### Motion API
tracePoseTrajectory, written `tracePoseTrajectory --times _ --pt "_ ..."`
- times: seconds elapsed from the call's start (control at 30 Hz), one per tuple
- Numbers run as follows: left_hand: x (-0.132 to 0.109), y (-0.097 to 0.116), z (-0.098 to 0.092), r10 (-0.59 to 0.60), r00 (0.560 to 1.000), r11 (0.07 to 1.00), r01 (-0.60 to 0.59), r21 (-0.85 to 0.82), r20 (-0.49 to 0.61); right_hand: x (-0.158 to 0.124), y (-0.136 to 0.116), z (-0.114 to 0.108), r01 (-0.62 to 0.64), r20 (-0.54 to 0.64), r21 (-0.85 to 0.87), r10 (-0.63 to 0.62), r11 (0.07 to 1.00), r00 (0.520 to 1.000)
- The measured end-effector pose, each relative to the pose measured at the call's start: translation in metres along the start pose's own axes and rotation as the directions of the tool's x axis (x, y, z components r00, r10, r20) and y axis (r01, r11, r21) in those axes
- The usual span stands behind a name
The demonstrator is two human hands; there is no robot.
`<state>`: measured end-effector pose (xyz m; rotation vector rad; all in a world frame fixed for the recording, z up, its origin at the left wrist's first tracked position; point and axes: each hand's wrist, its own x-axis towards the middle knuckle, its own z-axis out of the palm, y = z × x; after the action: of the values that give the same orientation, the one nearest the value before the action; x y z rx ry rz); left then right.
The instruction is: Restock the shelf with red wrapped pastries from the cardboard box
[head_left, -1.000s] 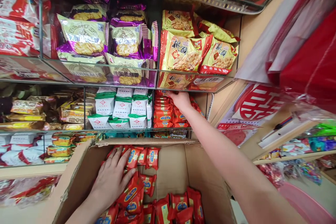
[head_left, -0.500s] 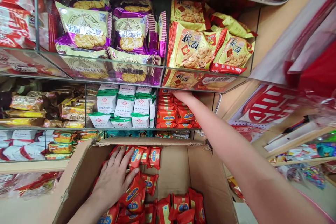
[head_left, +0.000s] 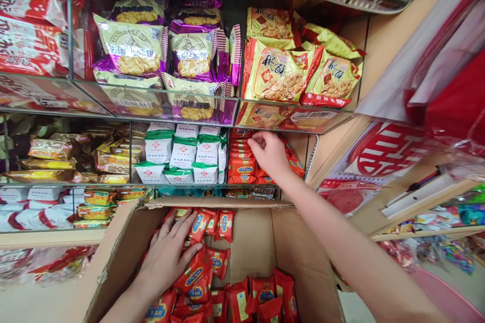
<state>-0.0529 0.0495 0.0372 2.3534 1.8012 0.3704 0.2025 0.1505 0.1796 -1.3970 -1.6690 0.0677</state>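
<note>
My left hand (head_left: 168,252) lies with its fingers stretched out over red snack packets (head_left: 195,272) inside an open cardboard box (head_left: 250,239). Up at the lower shelf, my right hand (head_left: 270,155) is in front of stacked red packets (head_left: 242,164) of similar look. Its fingers are curled together, and no packet shows between the thumb and fingertips. The palm side is turned away from view. More red packets (head_left: 261,292) sit at the near end of the box.
White-and-green packets (head_left: 183,152) fill the neighbouring compartment. Above, a glass-fronted shelf (head_left: 170,98) holds purple biscuit packs (head_left: 138,50) and yellow-red packs (head_left: 278,70). A wooden side panel (head_left: 337,146) bounds the shelves at right. A pink rounded object (head_left: 443,292) is low at right.
My right hand has drawn back out of the red packets' compartment, towards me and slightly down, so its fingers now show. My left hand stays on the packets. The view has shifted slightly.
</note>
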Motion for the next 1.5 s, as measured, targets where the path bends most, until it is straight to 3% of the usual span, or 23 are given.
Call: tracePoseTrajectory --times 0.07,0.17,0.23,0.3,0.4,0.5,0.6,0.73,0.77,0.83,0.93,1.0,1.07,1.17,1.23,1.27,1.33,1.4,1.5 --pt "-0.001 -0.001 0.001 0.040 0.998 0.999 -0.041 -0.016 -0.046 -0.049 -0.013 -0.002 0.111 0.065 0.097 -0.118 0.989 0.991" --pt "0.000 0.001 0.002 0.113 0.986 0.977 -0.133 -0.169 -0.123 -0.121 -0.026 0.010 0.184 0.360 0.197 -0.246 0.963 0.900" --pt "0.001 0.004 0.002 0.128 0.983 0.922 -0.166 -0.350 -0.130 -0.155 -0.025 0.025 0.123 0.438 0.166 -0.185 0.978 0.880" --pt "0.002 0.009 0.001 0.120 0.988 0.861 -0.155 -0.485 -0.102 -0.176 -0.017 0.042 -0.010 0.454 0.157 -0.063 0.987 0.889" --pt "0.002 0.016 0.000 0.080 0.996 0.786 -0.091 -0.612 -0.045 -0.187 -0.002 0.062 -0.300 0.514 0.289 0.117 0.909 0.850" --pt "-0.002 0.024 -0.005 0.016 1.000 0.643 0.005 -0.766 0.020 -0.187 0.007 0.066 -0.539 0.567 0.485 0.222 0.689 0.793" --pt "-0.006 0.033 -0.013 -0.020 0.994 0.457 0.104 -0.883 0.106 -0.183 0.006 0.054 -0.653 0.600 0.613 0.277 0.444 0.751" --pt "-0.012 0.042 -0.023 -0.041 0.972 0.259 0.233 -0.937 0.230 -0.183 -0.001 0.036 -0.758 0.670 0.623 0.369 0.190 0.644" --pt "-0.014 0.044 -0.024 -0.051 0.967 0.223 0.256 -0.941 0.251 -0.184 -0.003 0.033 -0.763 0.674 0.625 0.381 0.164 0.633" --pt "-0.016 0.046 -0.024 -0.076 0.958 0.165 0.285 -0.944 0.276 -0.187 -0.006 0.029 -0.743 0.655 0.642 0.369 0.187 0.659" --pt "-0.018 0.049 -0.025 -0.104 0.958 0.116 0.278 -0.954 0.267 -0.187 -0.013 0.019 -0.678 0.626 0.643 0.265 0.356 0.733" --pt "-0.020 0.050 -0.029 -0.102 0.964 0.137 0.258 -0.957 0.245 -0.178 -0.018 0.006 -0.622 0.617 0.614 0.195 0.486 0.762" --pt "-0.021 0.046 -0.035 -0.097 0.976 0.241 0.211 -0.947 0.192 -0.160 -0.021 -0.012 -0.550 0.557 0.611 0.184 0.569 0.810" --pt "-0.021 0.029 -0.040 -0.102 0.995 0.623 0.061 -0.780 -0.003 -0.114 -0.016 -0.036 -0.416 0.314 0.686 0.273 0.597 0.910" --pt "-0.019 0.011 -0.035 -0.035 0.986 0.868 -0.051 -0.494 -0.162 -0.077 -0.005 -0.041 -0.353 0.161 0.700 0.344 0.621 0.925" --pt "-0.018 0.003 -0.030 0.006 0.979 0.937 -0.076 -0.340 -0.204 -0.059 0.002 -0.040 -0.347 0.127 0.684 0.365 0.641 0.923" --pt "-0.016 -0.010 -0.016 0.011 0.983 0.995 -0.030 -0.099 -0.183 -0.026 0.015 -0.029 -0.311 0.073 0.643 0.348 0.700 0.935" --pt "-0.016 -0.017 -0.003 -0.035 0.997 0.996 0.041 0.080 -0.070 0.001 0.026 -0.013 -0.230 0.017 0.559 0.267 0.796 0.964" --pt "-0.019 -0.015 0.005 -0.082 0.995 0.970 0.068 0.232 0.051 0.029 0.031 0.012 -0.132 -0.023 0.376 0.152 0.917 0.988"
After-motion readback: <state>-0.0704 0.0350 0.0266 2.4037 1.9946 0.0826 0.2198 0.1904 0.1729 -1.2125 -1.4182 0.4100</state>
